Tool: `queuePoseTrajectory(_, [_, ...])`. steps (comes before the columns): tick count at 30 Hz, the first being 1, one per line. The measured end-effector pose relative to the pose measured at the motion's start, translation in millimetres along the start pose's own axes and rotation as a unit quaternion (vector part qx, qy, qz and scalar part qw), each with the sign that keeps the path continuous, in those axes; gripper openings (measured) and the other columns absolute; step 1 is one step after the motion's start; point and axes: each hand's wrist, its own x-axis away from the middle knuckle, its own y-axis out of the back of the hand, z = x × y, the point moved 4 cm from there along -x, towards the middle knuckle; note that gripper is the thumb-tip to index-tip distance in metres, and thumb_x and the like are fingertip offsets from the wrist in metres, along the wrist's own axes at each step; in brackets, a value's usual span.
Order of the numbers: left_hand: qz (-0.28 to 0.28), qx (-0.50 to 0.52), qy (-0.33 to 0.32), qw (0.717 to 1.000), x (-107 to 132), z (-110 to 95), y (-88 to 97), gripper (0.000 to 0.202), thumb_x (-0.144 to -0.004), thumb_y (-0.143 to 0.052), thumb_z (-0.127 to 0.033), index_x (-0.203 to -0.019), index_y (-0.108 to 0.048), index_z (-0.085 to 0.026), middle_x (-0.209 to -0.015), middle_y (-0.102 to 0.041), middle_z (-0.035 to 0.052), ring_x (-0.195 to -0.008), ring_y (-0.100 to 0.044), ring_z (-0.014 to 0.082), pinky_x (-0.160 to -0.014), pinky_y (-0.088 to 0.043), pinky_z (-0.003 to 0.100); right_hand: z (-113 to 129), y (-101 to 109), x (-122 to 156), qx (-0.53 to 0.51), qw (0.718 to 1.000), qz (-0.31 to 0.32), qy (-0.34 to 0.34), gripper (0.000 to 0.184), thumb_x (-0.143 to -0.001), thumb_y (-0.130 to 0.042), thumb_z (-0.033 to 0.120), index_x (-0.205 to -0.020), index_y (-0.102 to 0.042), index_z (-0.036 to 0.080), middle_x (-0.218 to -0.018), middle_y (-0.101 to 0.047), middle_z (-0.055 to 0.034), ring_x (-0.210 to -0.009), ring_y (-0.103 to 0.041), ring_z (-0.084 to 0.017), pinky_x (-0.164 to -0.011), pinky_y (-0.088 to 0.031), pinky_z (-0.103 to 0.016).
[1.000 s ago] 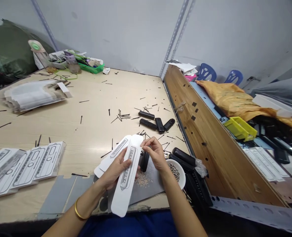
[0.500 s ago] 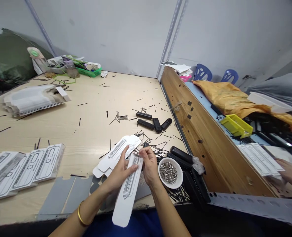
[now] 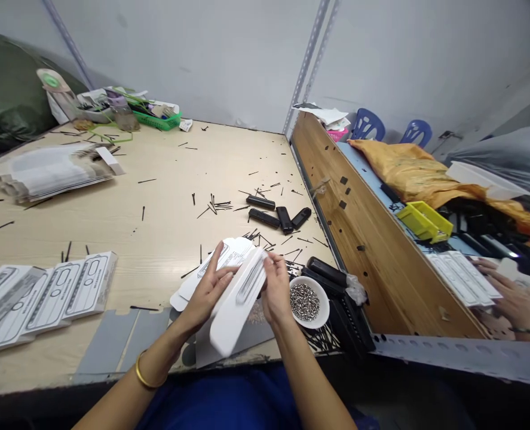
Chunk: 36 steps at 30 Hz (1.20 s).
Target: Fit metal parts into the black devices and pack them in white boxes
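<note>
A white printed cardboard box (image 3: 235, 310) is held between my two hands above the near edge of the table, tilted, its lower end flap towards me. My left hand (image 3: 208, 292) is closed on its left side. Gripping the upper right end is my right hand (image 3: 275, 285), whose fingertips are partly hidden. Flat white box blanks (image 3: 186, 291) lie on the table just behind my left hand. To the right of my right hand stands a white bowl (image 3: 325, 307) of small metal pieces.
Finished-looking printed boxes (image 3: 88, 286) lie at the left. Black plastic cases (image 3: 263, 218) and thin black sticks are scattered mid-table. A wooden partition (image 3: 336, 221) runs along the right. Beyond it, a co-worker's hands (image 3: 515, 292) are near printed boxes (image 3: 462, 278) and a yellow bin (image 3: 426, 222).
The box has come up and turned so its side shows, looking thicker than the flat shape before. Both my hands shifted slightly. The co-worker's hands moved further into view.
</note>
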Motion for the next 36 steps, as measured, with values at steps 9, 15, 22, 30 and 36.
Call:
queuePoseTrajectory(9, [-0.144, -0.209, -0.058, 0.965, -1.2, -26.7, 27.2, 0.062, -0.072, -0.069, -0.046, -0.122, -0.045, -0.017, -0.107, -0.061, 0.0118, -0.096, -0.060, 0.0270, -0.079, -0.050, 0.036, 14.2, 13.9, -10.8, 0.585, 0.740, 0.208, 0.259, 0.043, -0.085, -0.037, 0.005, -0.119, -0.056, 0.023, -0.138, -0.048, -0.0097, -0.133, -0.040, -0.025, -0.113, -0.032, -0.052])
queuePoseTrajectory(15, [-0.062, -0.399, -0.009, 0.915, -6.4, -3.8, 28.1, 0.075, -0.078, -0.057, -0.049, -0.141, -0.034, -0.016, -0.131, -0.052, 0.0150, -0.113, -0.055, 0.0296, -0.091, -0.047, 0.041, 21.1, 42.9, -26.3, 0.644, 0.640, 0.255, 0.333, 0.029, -0.084, -0.047, 0.008, -0.106, -0.061, 0.021, -0.131, -0.055, -0.0073, -0.128, -0.047, -0.022, -0.114, -0.034, -0.049])
queuePoseTrajectory(22, [-0.006, -0.432, -0.057, 0.900, -3.2, -3.0, 3.9, 0.068, -0.076, -0.056, -0.034, -0.140, -0.040, -0.019, -0.134, -0.051, 0.0105, -0.121, -0.051, 0.0284, -0.096, -0.047, 0.041, 79.5, 33.0, -14.2, 0.203, 0.954, 0.064, 0.210, 0.057, -0.081, -0.062, 0.040, -0.131, -0.036, 0.027, -0.105, -0.062, -0.0046, -0.089, -0.062, -0.011, -0.078, -0.053, -0.024])
queuePoseTrajectory(30, [-0.057, -0.321, -0.017, 0.945, 0.7, -4.0, 9.3, 0.074, -0.074, -0.060, -0.043, -0.138, -0.041, -0.013, -0.136, -0.050, 0.0148, -0.125, -0.048, 0.0301, -0.106, -0.038, 0.045, 35.4, 28.3, -75.4, 0.492, 0.852, 0.121, 0.130, 0.036, -0.093, -0.036, 0.040, -0.090, -0.062, 0.016, -0.094, -0.064, -0.0049, -0.085, -0.055, -0.012, -0.076, -0.043, -0.023])
queuePoseTrajectory(36, [0.021, -0.229, 0.084, 0.969, 8.3, 31.1, 6.2, 0.074, -0.070, -0.059, -0.047, -0.132, -0.046, -0.008, -0.143, -0.042, 0.0195, -0.136, -0.034, 0.0327, -0.115, -0.023, 0.048, -11.8, 48.8, -120.4, 0.588, 0.788, 0.175, 0.058, 0.009, -0.063, -0.072, 0.014, -0.065, -0.063, 0.013, -0.082, -0.061, -0.0047, -0.084, -0.049, -0.013, -0.076, -0.034, -0.022])
